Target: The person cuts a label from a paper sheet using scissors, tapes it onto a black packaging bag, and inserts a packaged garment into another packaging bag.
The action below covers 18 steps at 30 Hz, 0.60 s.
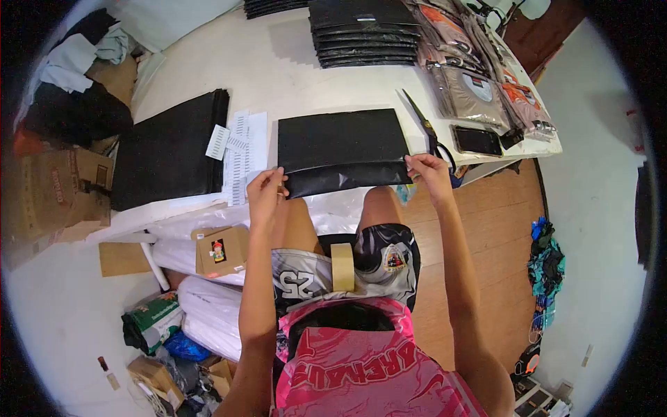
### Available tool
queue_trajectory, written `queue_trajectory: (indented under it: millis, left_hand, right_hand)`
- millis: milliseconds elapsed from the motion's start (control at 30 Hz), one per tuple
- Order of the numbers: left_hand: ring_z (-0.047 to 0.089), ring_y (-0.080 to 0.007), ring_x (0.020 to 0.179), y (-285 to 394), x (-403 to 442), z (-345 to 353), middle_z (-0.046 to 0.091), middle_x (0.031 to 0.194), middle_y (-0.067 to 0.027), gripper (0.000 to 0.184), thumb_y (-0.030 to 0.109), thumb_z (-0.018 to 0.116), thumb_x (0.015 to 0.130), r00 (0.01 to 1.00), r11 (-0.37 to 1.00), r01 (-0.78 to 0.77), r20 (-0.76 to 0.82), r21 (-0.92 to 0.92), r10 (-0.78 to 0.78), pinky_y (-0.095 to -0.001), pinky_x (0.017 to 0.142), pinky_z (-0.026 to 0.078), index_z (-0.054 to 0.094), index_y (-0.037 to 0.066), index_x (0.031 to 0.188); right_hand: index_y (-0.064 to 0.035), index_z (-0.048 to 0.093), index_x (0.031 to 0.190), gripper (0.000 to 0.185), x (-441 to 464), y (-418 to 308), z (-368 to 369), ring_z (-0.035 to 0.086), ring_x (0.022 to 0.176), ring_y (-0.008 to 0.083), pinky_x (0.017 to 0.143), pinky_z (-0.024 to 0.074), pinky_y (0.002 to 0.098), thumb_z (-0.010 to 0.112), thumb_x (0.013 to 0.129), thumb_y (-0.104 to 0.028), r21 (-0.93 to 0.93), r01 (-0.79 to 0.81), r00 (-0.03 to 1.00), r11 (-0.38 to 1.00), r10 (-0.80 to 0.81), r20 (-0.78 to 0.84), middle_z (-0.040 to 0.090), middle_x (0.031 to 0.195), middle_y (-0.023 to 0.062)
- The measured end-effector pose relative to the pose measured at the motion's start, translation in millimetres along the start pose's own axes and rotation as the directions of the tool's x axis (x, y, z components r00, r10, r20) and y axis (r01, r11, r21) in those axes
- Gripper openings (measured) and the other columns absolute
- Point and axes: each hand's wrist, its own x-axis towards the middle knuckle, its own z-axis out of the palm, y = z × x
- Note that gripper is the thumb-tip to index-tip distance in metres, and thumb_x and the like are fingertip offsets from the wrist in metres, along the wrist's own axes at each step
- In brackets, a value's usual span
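Note:
A black plastic mailing bag (344, 142) lies flat at the table's near edge, its front strip creased and hanging slightly over the edge. My left hand (265, 193) pinches the bag's near left corner. At the near right corner, my right hand (431, 174) grips the bag between thumb and fingers. Just beyond my right hand lie black-handled scissors (429, 128), blades pointing away. Left of the bag are printed label sheets (240, 156), with small label pieces on top. Next to them rests a stack of flat black bags (174, 153).
Stacked black packages (365, 35) stand at the back, beside clear-wrapped beige garments (472, 94). A phone (477, 140) lies near the right corner. Cardboard boxes (66, 184) are at the left. A tape roll (342, 267) sits on my lap, and a small cardboard box (221, 250) is below the table edge.

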Motion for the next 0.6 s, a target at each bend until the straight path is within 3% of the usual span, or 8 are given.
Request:
queue_trajectory:
  millis: [100,467,600]
  left_hand:
    - [0.055,-0.0082,0.053,-1.4,1.9,-1.7,0.066,0.082,-0.0086,0.020,0.019,0.068,0.089,1.000,1.000,0.014,0.007,0.009,-0.014,-0.0194,0.043,0.034,0.063,0.000,0.093]
    - [0.056,-0.0090,0.051,-11.6,4.2,-1.2,0.063,0.071,-0.0064,0.015,0.010,0.071,0.086,0.998,0.996,-0.055,-0.004,0.068,0.056,-0.0213,0.044,0.037,0.063,0.000,0.081]
    - [0.055,-0.0100,0.048,-12.1,3.3,1.5,0.061,0.065,-0.0059,0.014,0.006,0.071,0.084,0.988,0.963,-0.141,-0.022,0.232,0.150,-0.0231,0.045,0.039,0.062,-0.002,0.078]
  right_hand:
    - [-0.0027,0.069,0.083,0.020,-0.9,-4.0,-0.5,0.060,0.060,0.0081,0.052,0.0443,0.0217,0.075,0.083,-0.022,-0.046,-0.063,0.998,0.997,0.061,-0.028,0.066,0.071,0.0017]
    - [0.0012,0.067,0.079,0.019,9.4,5.3,-6.3,0.059,0.056,0.0094,0.050,0.0475,0.0228,0.074,0.084,-0.016,-0.155,0.015,1.000,0.988,-0.012,0.020,0.066,0.069,0.0056]
    - [0.0040,0.067,0.081,0.017,11.2,4.1,-4.4,0.061,0.057,0.0097,0.050,0.0487,0.0244,0.075,0.081,-0.011,-0.259,0.044,0.999,0.965,-0.048,-0.013,0.066,0.069,0.0071]
